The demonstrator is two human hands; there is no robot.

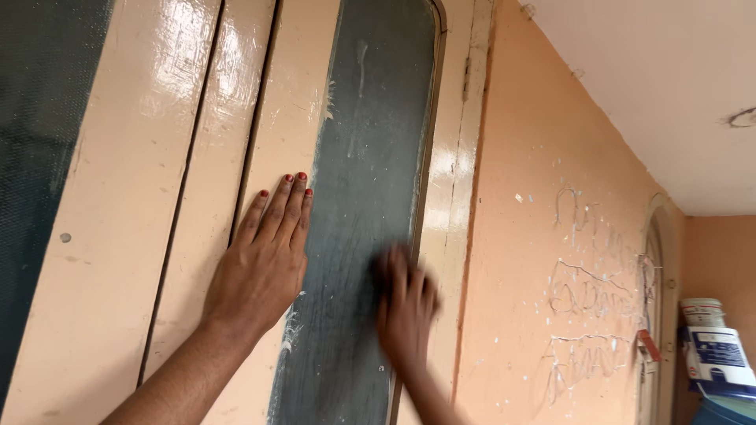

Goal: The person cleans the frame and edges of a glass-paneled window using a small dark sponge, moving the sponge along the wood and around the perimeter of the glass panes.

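- The wall [543, 236] to your right is peach-coloured plaster, scratched with pale scribbles and dotted with small white flecks.
- The door [157, 197] in front of you is glossy cream, made of long panels with dark grooves between them.
- The glass pane [362, 197] is a tall, narrow, dusty grey-green strip set in the door, smeared with streaks and edged with stray paint.
- Your left hand [264, 264] lies flat on the cream panel just beside the pane, fingers straight and close together, fingertips overlapping the pane's left edge; it holds nothing.
- Your right hand [405, 303] is pressed against the lower right part of the pane, near its frame. It is too blurred to tell how the fingers sit or whether they hold anything.
- The boxes [713, 354], white and blue, sit stacked at the far right.
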